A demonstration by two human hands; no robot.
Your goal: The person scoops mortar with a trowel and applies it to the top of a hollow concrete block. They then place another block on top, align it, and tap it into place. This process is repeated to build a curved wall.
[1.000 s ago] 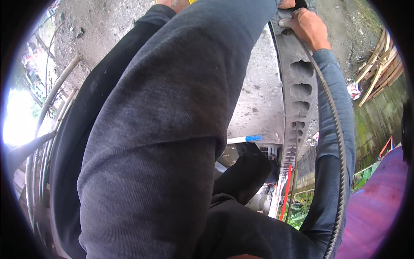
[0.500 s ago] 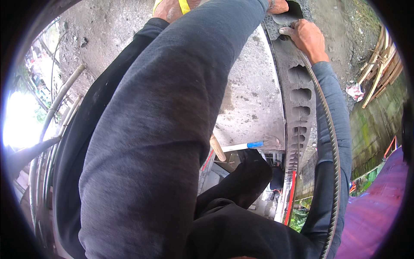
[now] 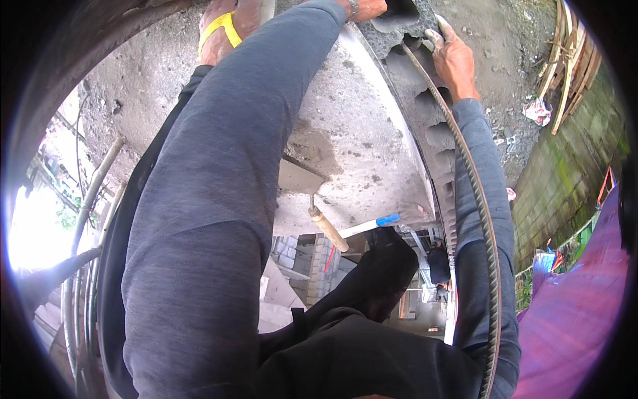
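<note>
A grey hollow concrete block [image 3: 382,41] lies at the top centre, at the far end of a row of hollow blocks [image 3: 425,110] with dark holes. My left hand [image 3: 369,8] is closed on the block's left side, partly cut off by the frame's upper edge. On its right side, my right hand [image 3: 454,63] grips the edge with bent fingers. A ribbed steel bar [image 3: 473,173] curves up along my right forearm, and its upper end meets the block. Left of the row, a trowel [image 3: 328,229] with a wooden handle rests on the concrete slab [image 3: 372,143], its blade partly behind my left arm.
A white stick with a blue end [image 3: 387,219] lies across the slab's near edge, above a drop where a person [image 3: 438,266] in dark clothes shows. Wood strips [image 3: 568,63] are piled far right. Pipes [image 3: 93,193] stand left. A yellow-strapped sandal [image 3: 227,30] is far left. Purple cloth [image 3: 578,299] fills the lower right.
The view has shifted, bringing the trowel blade out from behind my left arm. My right hand's thumb and fingers have moved from the block's near end to its right side.
</note>
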